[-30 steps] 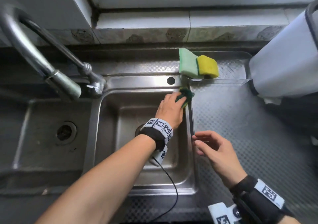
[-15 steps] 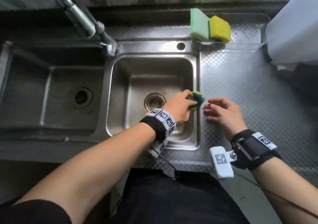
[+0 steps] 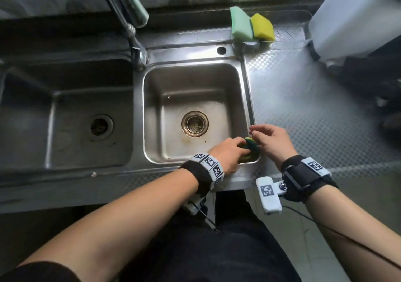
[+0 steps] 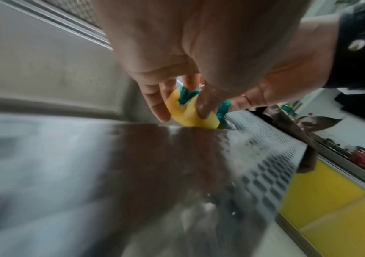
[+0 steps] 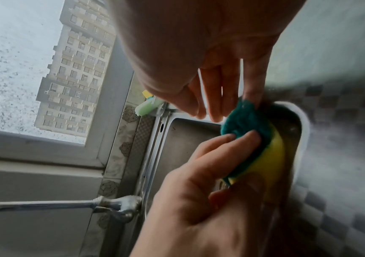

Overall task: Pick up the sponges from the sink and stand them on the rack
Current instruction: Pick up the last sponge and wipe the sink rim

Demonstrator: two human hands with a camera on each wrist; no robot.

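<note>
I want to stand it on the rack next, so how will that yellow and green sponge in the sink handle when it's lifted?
The sponge probably squashes easily: the left hand visibly dents it. It likely feels light. Standing on edge it may tip, as the two sponges on the rack lean together.

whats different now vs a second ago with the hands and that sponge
The left hand, gripping the yellow-and-green sponge, drew back from near the rack to the sink's near right corner. The right hand closed in from the counter, and its fingers now touch the sponge's green side. The two sponges standing on the rack stayed put.
</note>
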